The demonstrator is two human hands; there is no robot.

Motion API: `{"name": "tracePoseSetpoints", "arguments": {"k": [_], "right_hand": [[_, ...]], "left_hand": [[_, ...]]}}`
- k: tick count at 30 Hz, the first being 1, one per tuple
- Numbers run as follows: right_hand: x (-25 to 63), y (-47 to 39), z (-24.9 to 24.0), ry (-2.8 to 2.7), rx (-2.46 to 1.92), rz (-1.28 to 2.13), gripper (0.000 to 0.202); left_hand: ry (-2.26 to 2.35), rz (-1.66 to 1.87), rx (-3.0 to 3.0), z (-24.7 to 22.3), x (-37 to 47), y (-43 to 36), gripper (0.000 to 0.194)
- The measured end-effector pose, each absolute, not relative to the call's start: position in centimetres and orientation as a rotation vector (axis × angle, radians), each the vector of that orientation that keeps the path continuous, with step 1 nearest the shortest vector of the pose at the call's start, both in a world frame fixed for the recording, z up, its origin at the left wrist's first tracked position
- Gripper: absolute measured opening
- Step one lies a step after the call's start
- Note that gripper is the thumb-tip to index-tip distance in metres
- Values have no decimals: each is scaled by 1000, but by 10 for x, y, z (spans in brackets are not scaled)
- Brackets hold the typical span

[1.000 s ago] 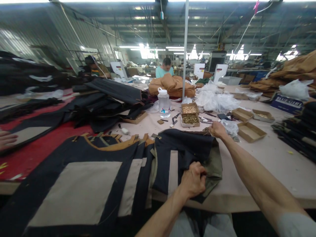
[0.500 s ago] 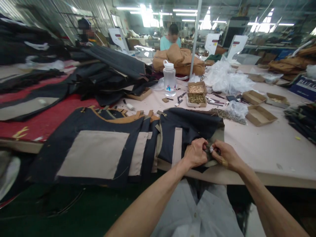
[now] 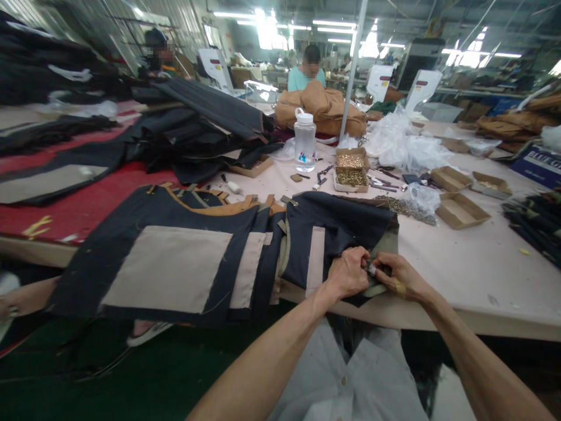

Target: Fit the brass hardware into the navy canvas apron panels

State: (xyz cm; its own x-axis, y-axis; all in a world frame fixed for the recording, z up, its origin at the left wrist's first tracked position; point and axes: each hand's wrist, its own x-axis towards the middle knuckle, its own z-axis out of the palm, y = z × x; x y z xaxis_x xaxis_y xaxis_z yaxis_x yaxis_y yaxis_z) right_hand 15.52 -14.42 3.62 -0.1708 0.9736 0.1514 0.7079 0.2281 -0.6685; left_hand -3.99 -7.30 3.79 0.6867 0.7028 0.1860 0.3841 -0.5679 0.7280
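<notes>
A dark navy fabric piece (image 3: 342, 216) with a beige strip and an olive underside lies at the table's front edge. My left hand (image 3: 350, 272) is closed on its near edge, the fingers curled into the cloth. Just right of it, my right hand (image 3: 397, 275) pinches at the same edge, thumb against forefinger. A small white bit (image 3: 372, 269) shows at the right fingertips; whether it is held or wrapped on a finger I cannot make out. To the left, overlapping navy pieces with beige patches (image 3: 169, 266) hang partly over the edge.
Beyond the cloth stand a water bottle (image 3: 305, 143), a box of brass-coloured small parts (image 3: 350, 179), pliers-like tools (image 3: 383, 184) and cardboard trays (image 3: 462, 209). Dark garments (image 3: 188, 128) are heaped back left. A person's arm (image 3: 30, 295) reaches in at the left edge.
Another person's arm and a sandalled foot have come into view at lower left. My hands stay at the same cloth edge, with the right fingers slightly shifted. The view has moved a little.
</notes>
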Motion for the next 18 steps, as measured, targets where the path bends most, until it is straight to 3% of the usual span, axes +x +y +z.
{"name": "tracePoseSetpoints", "arguments": {"k": [18], "right_hand": [[156,-108,46,-1571,-1883,1147,12]], "left_hand": [[807,642,2192,38,-47,-67,35]]}}
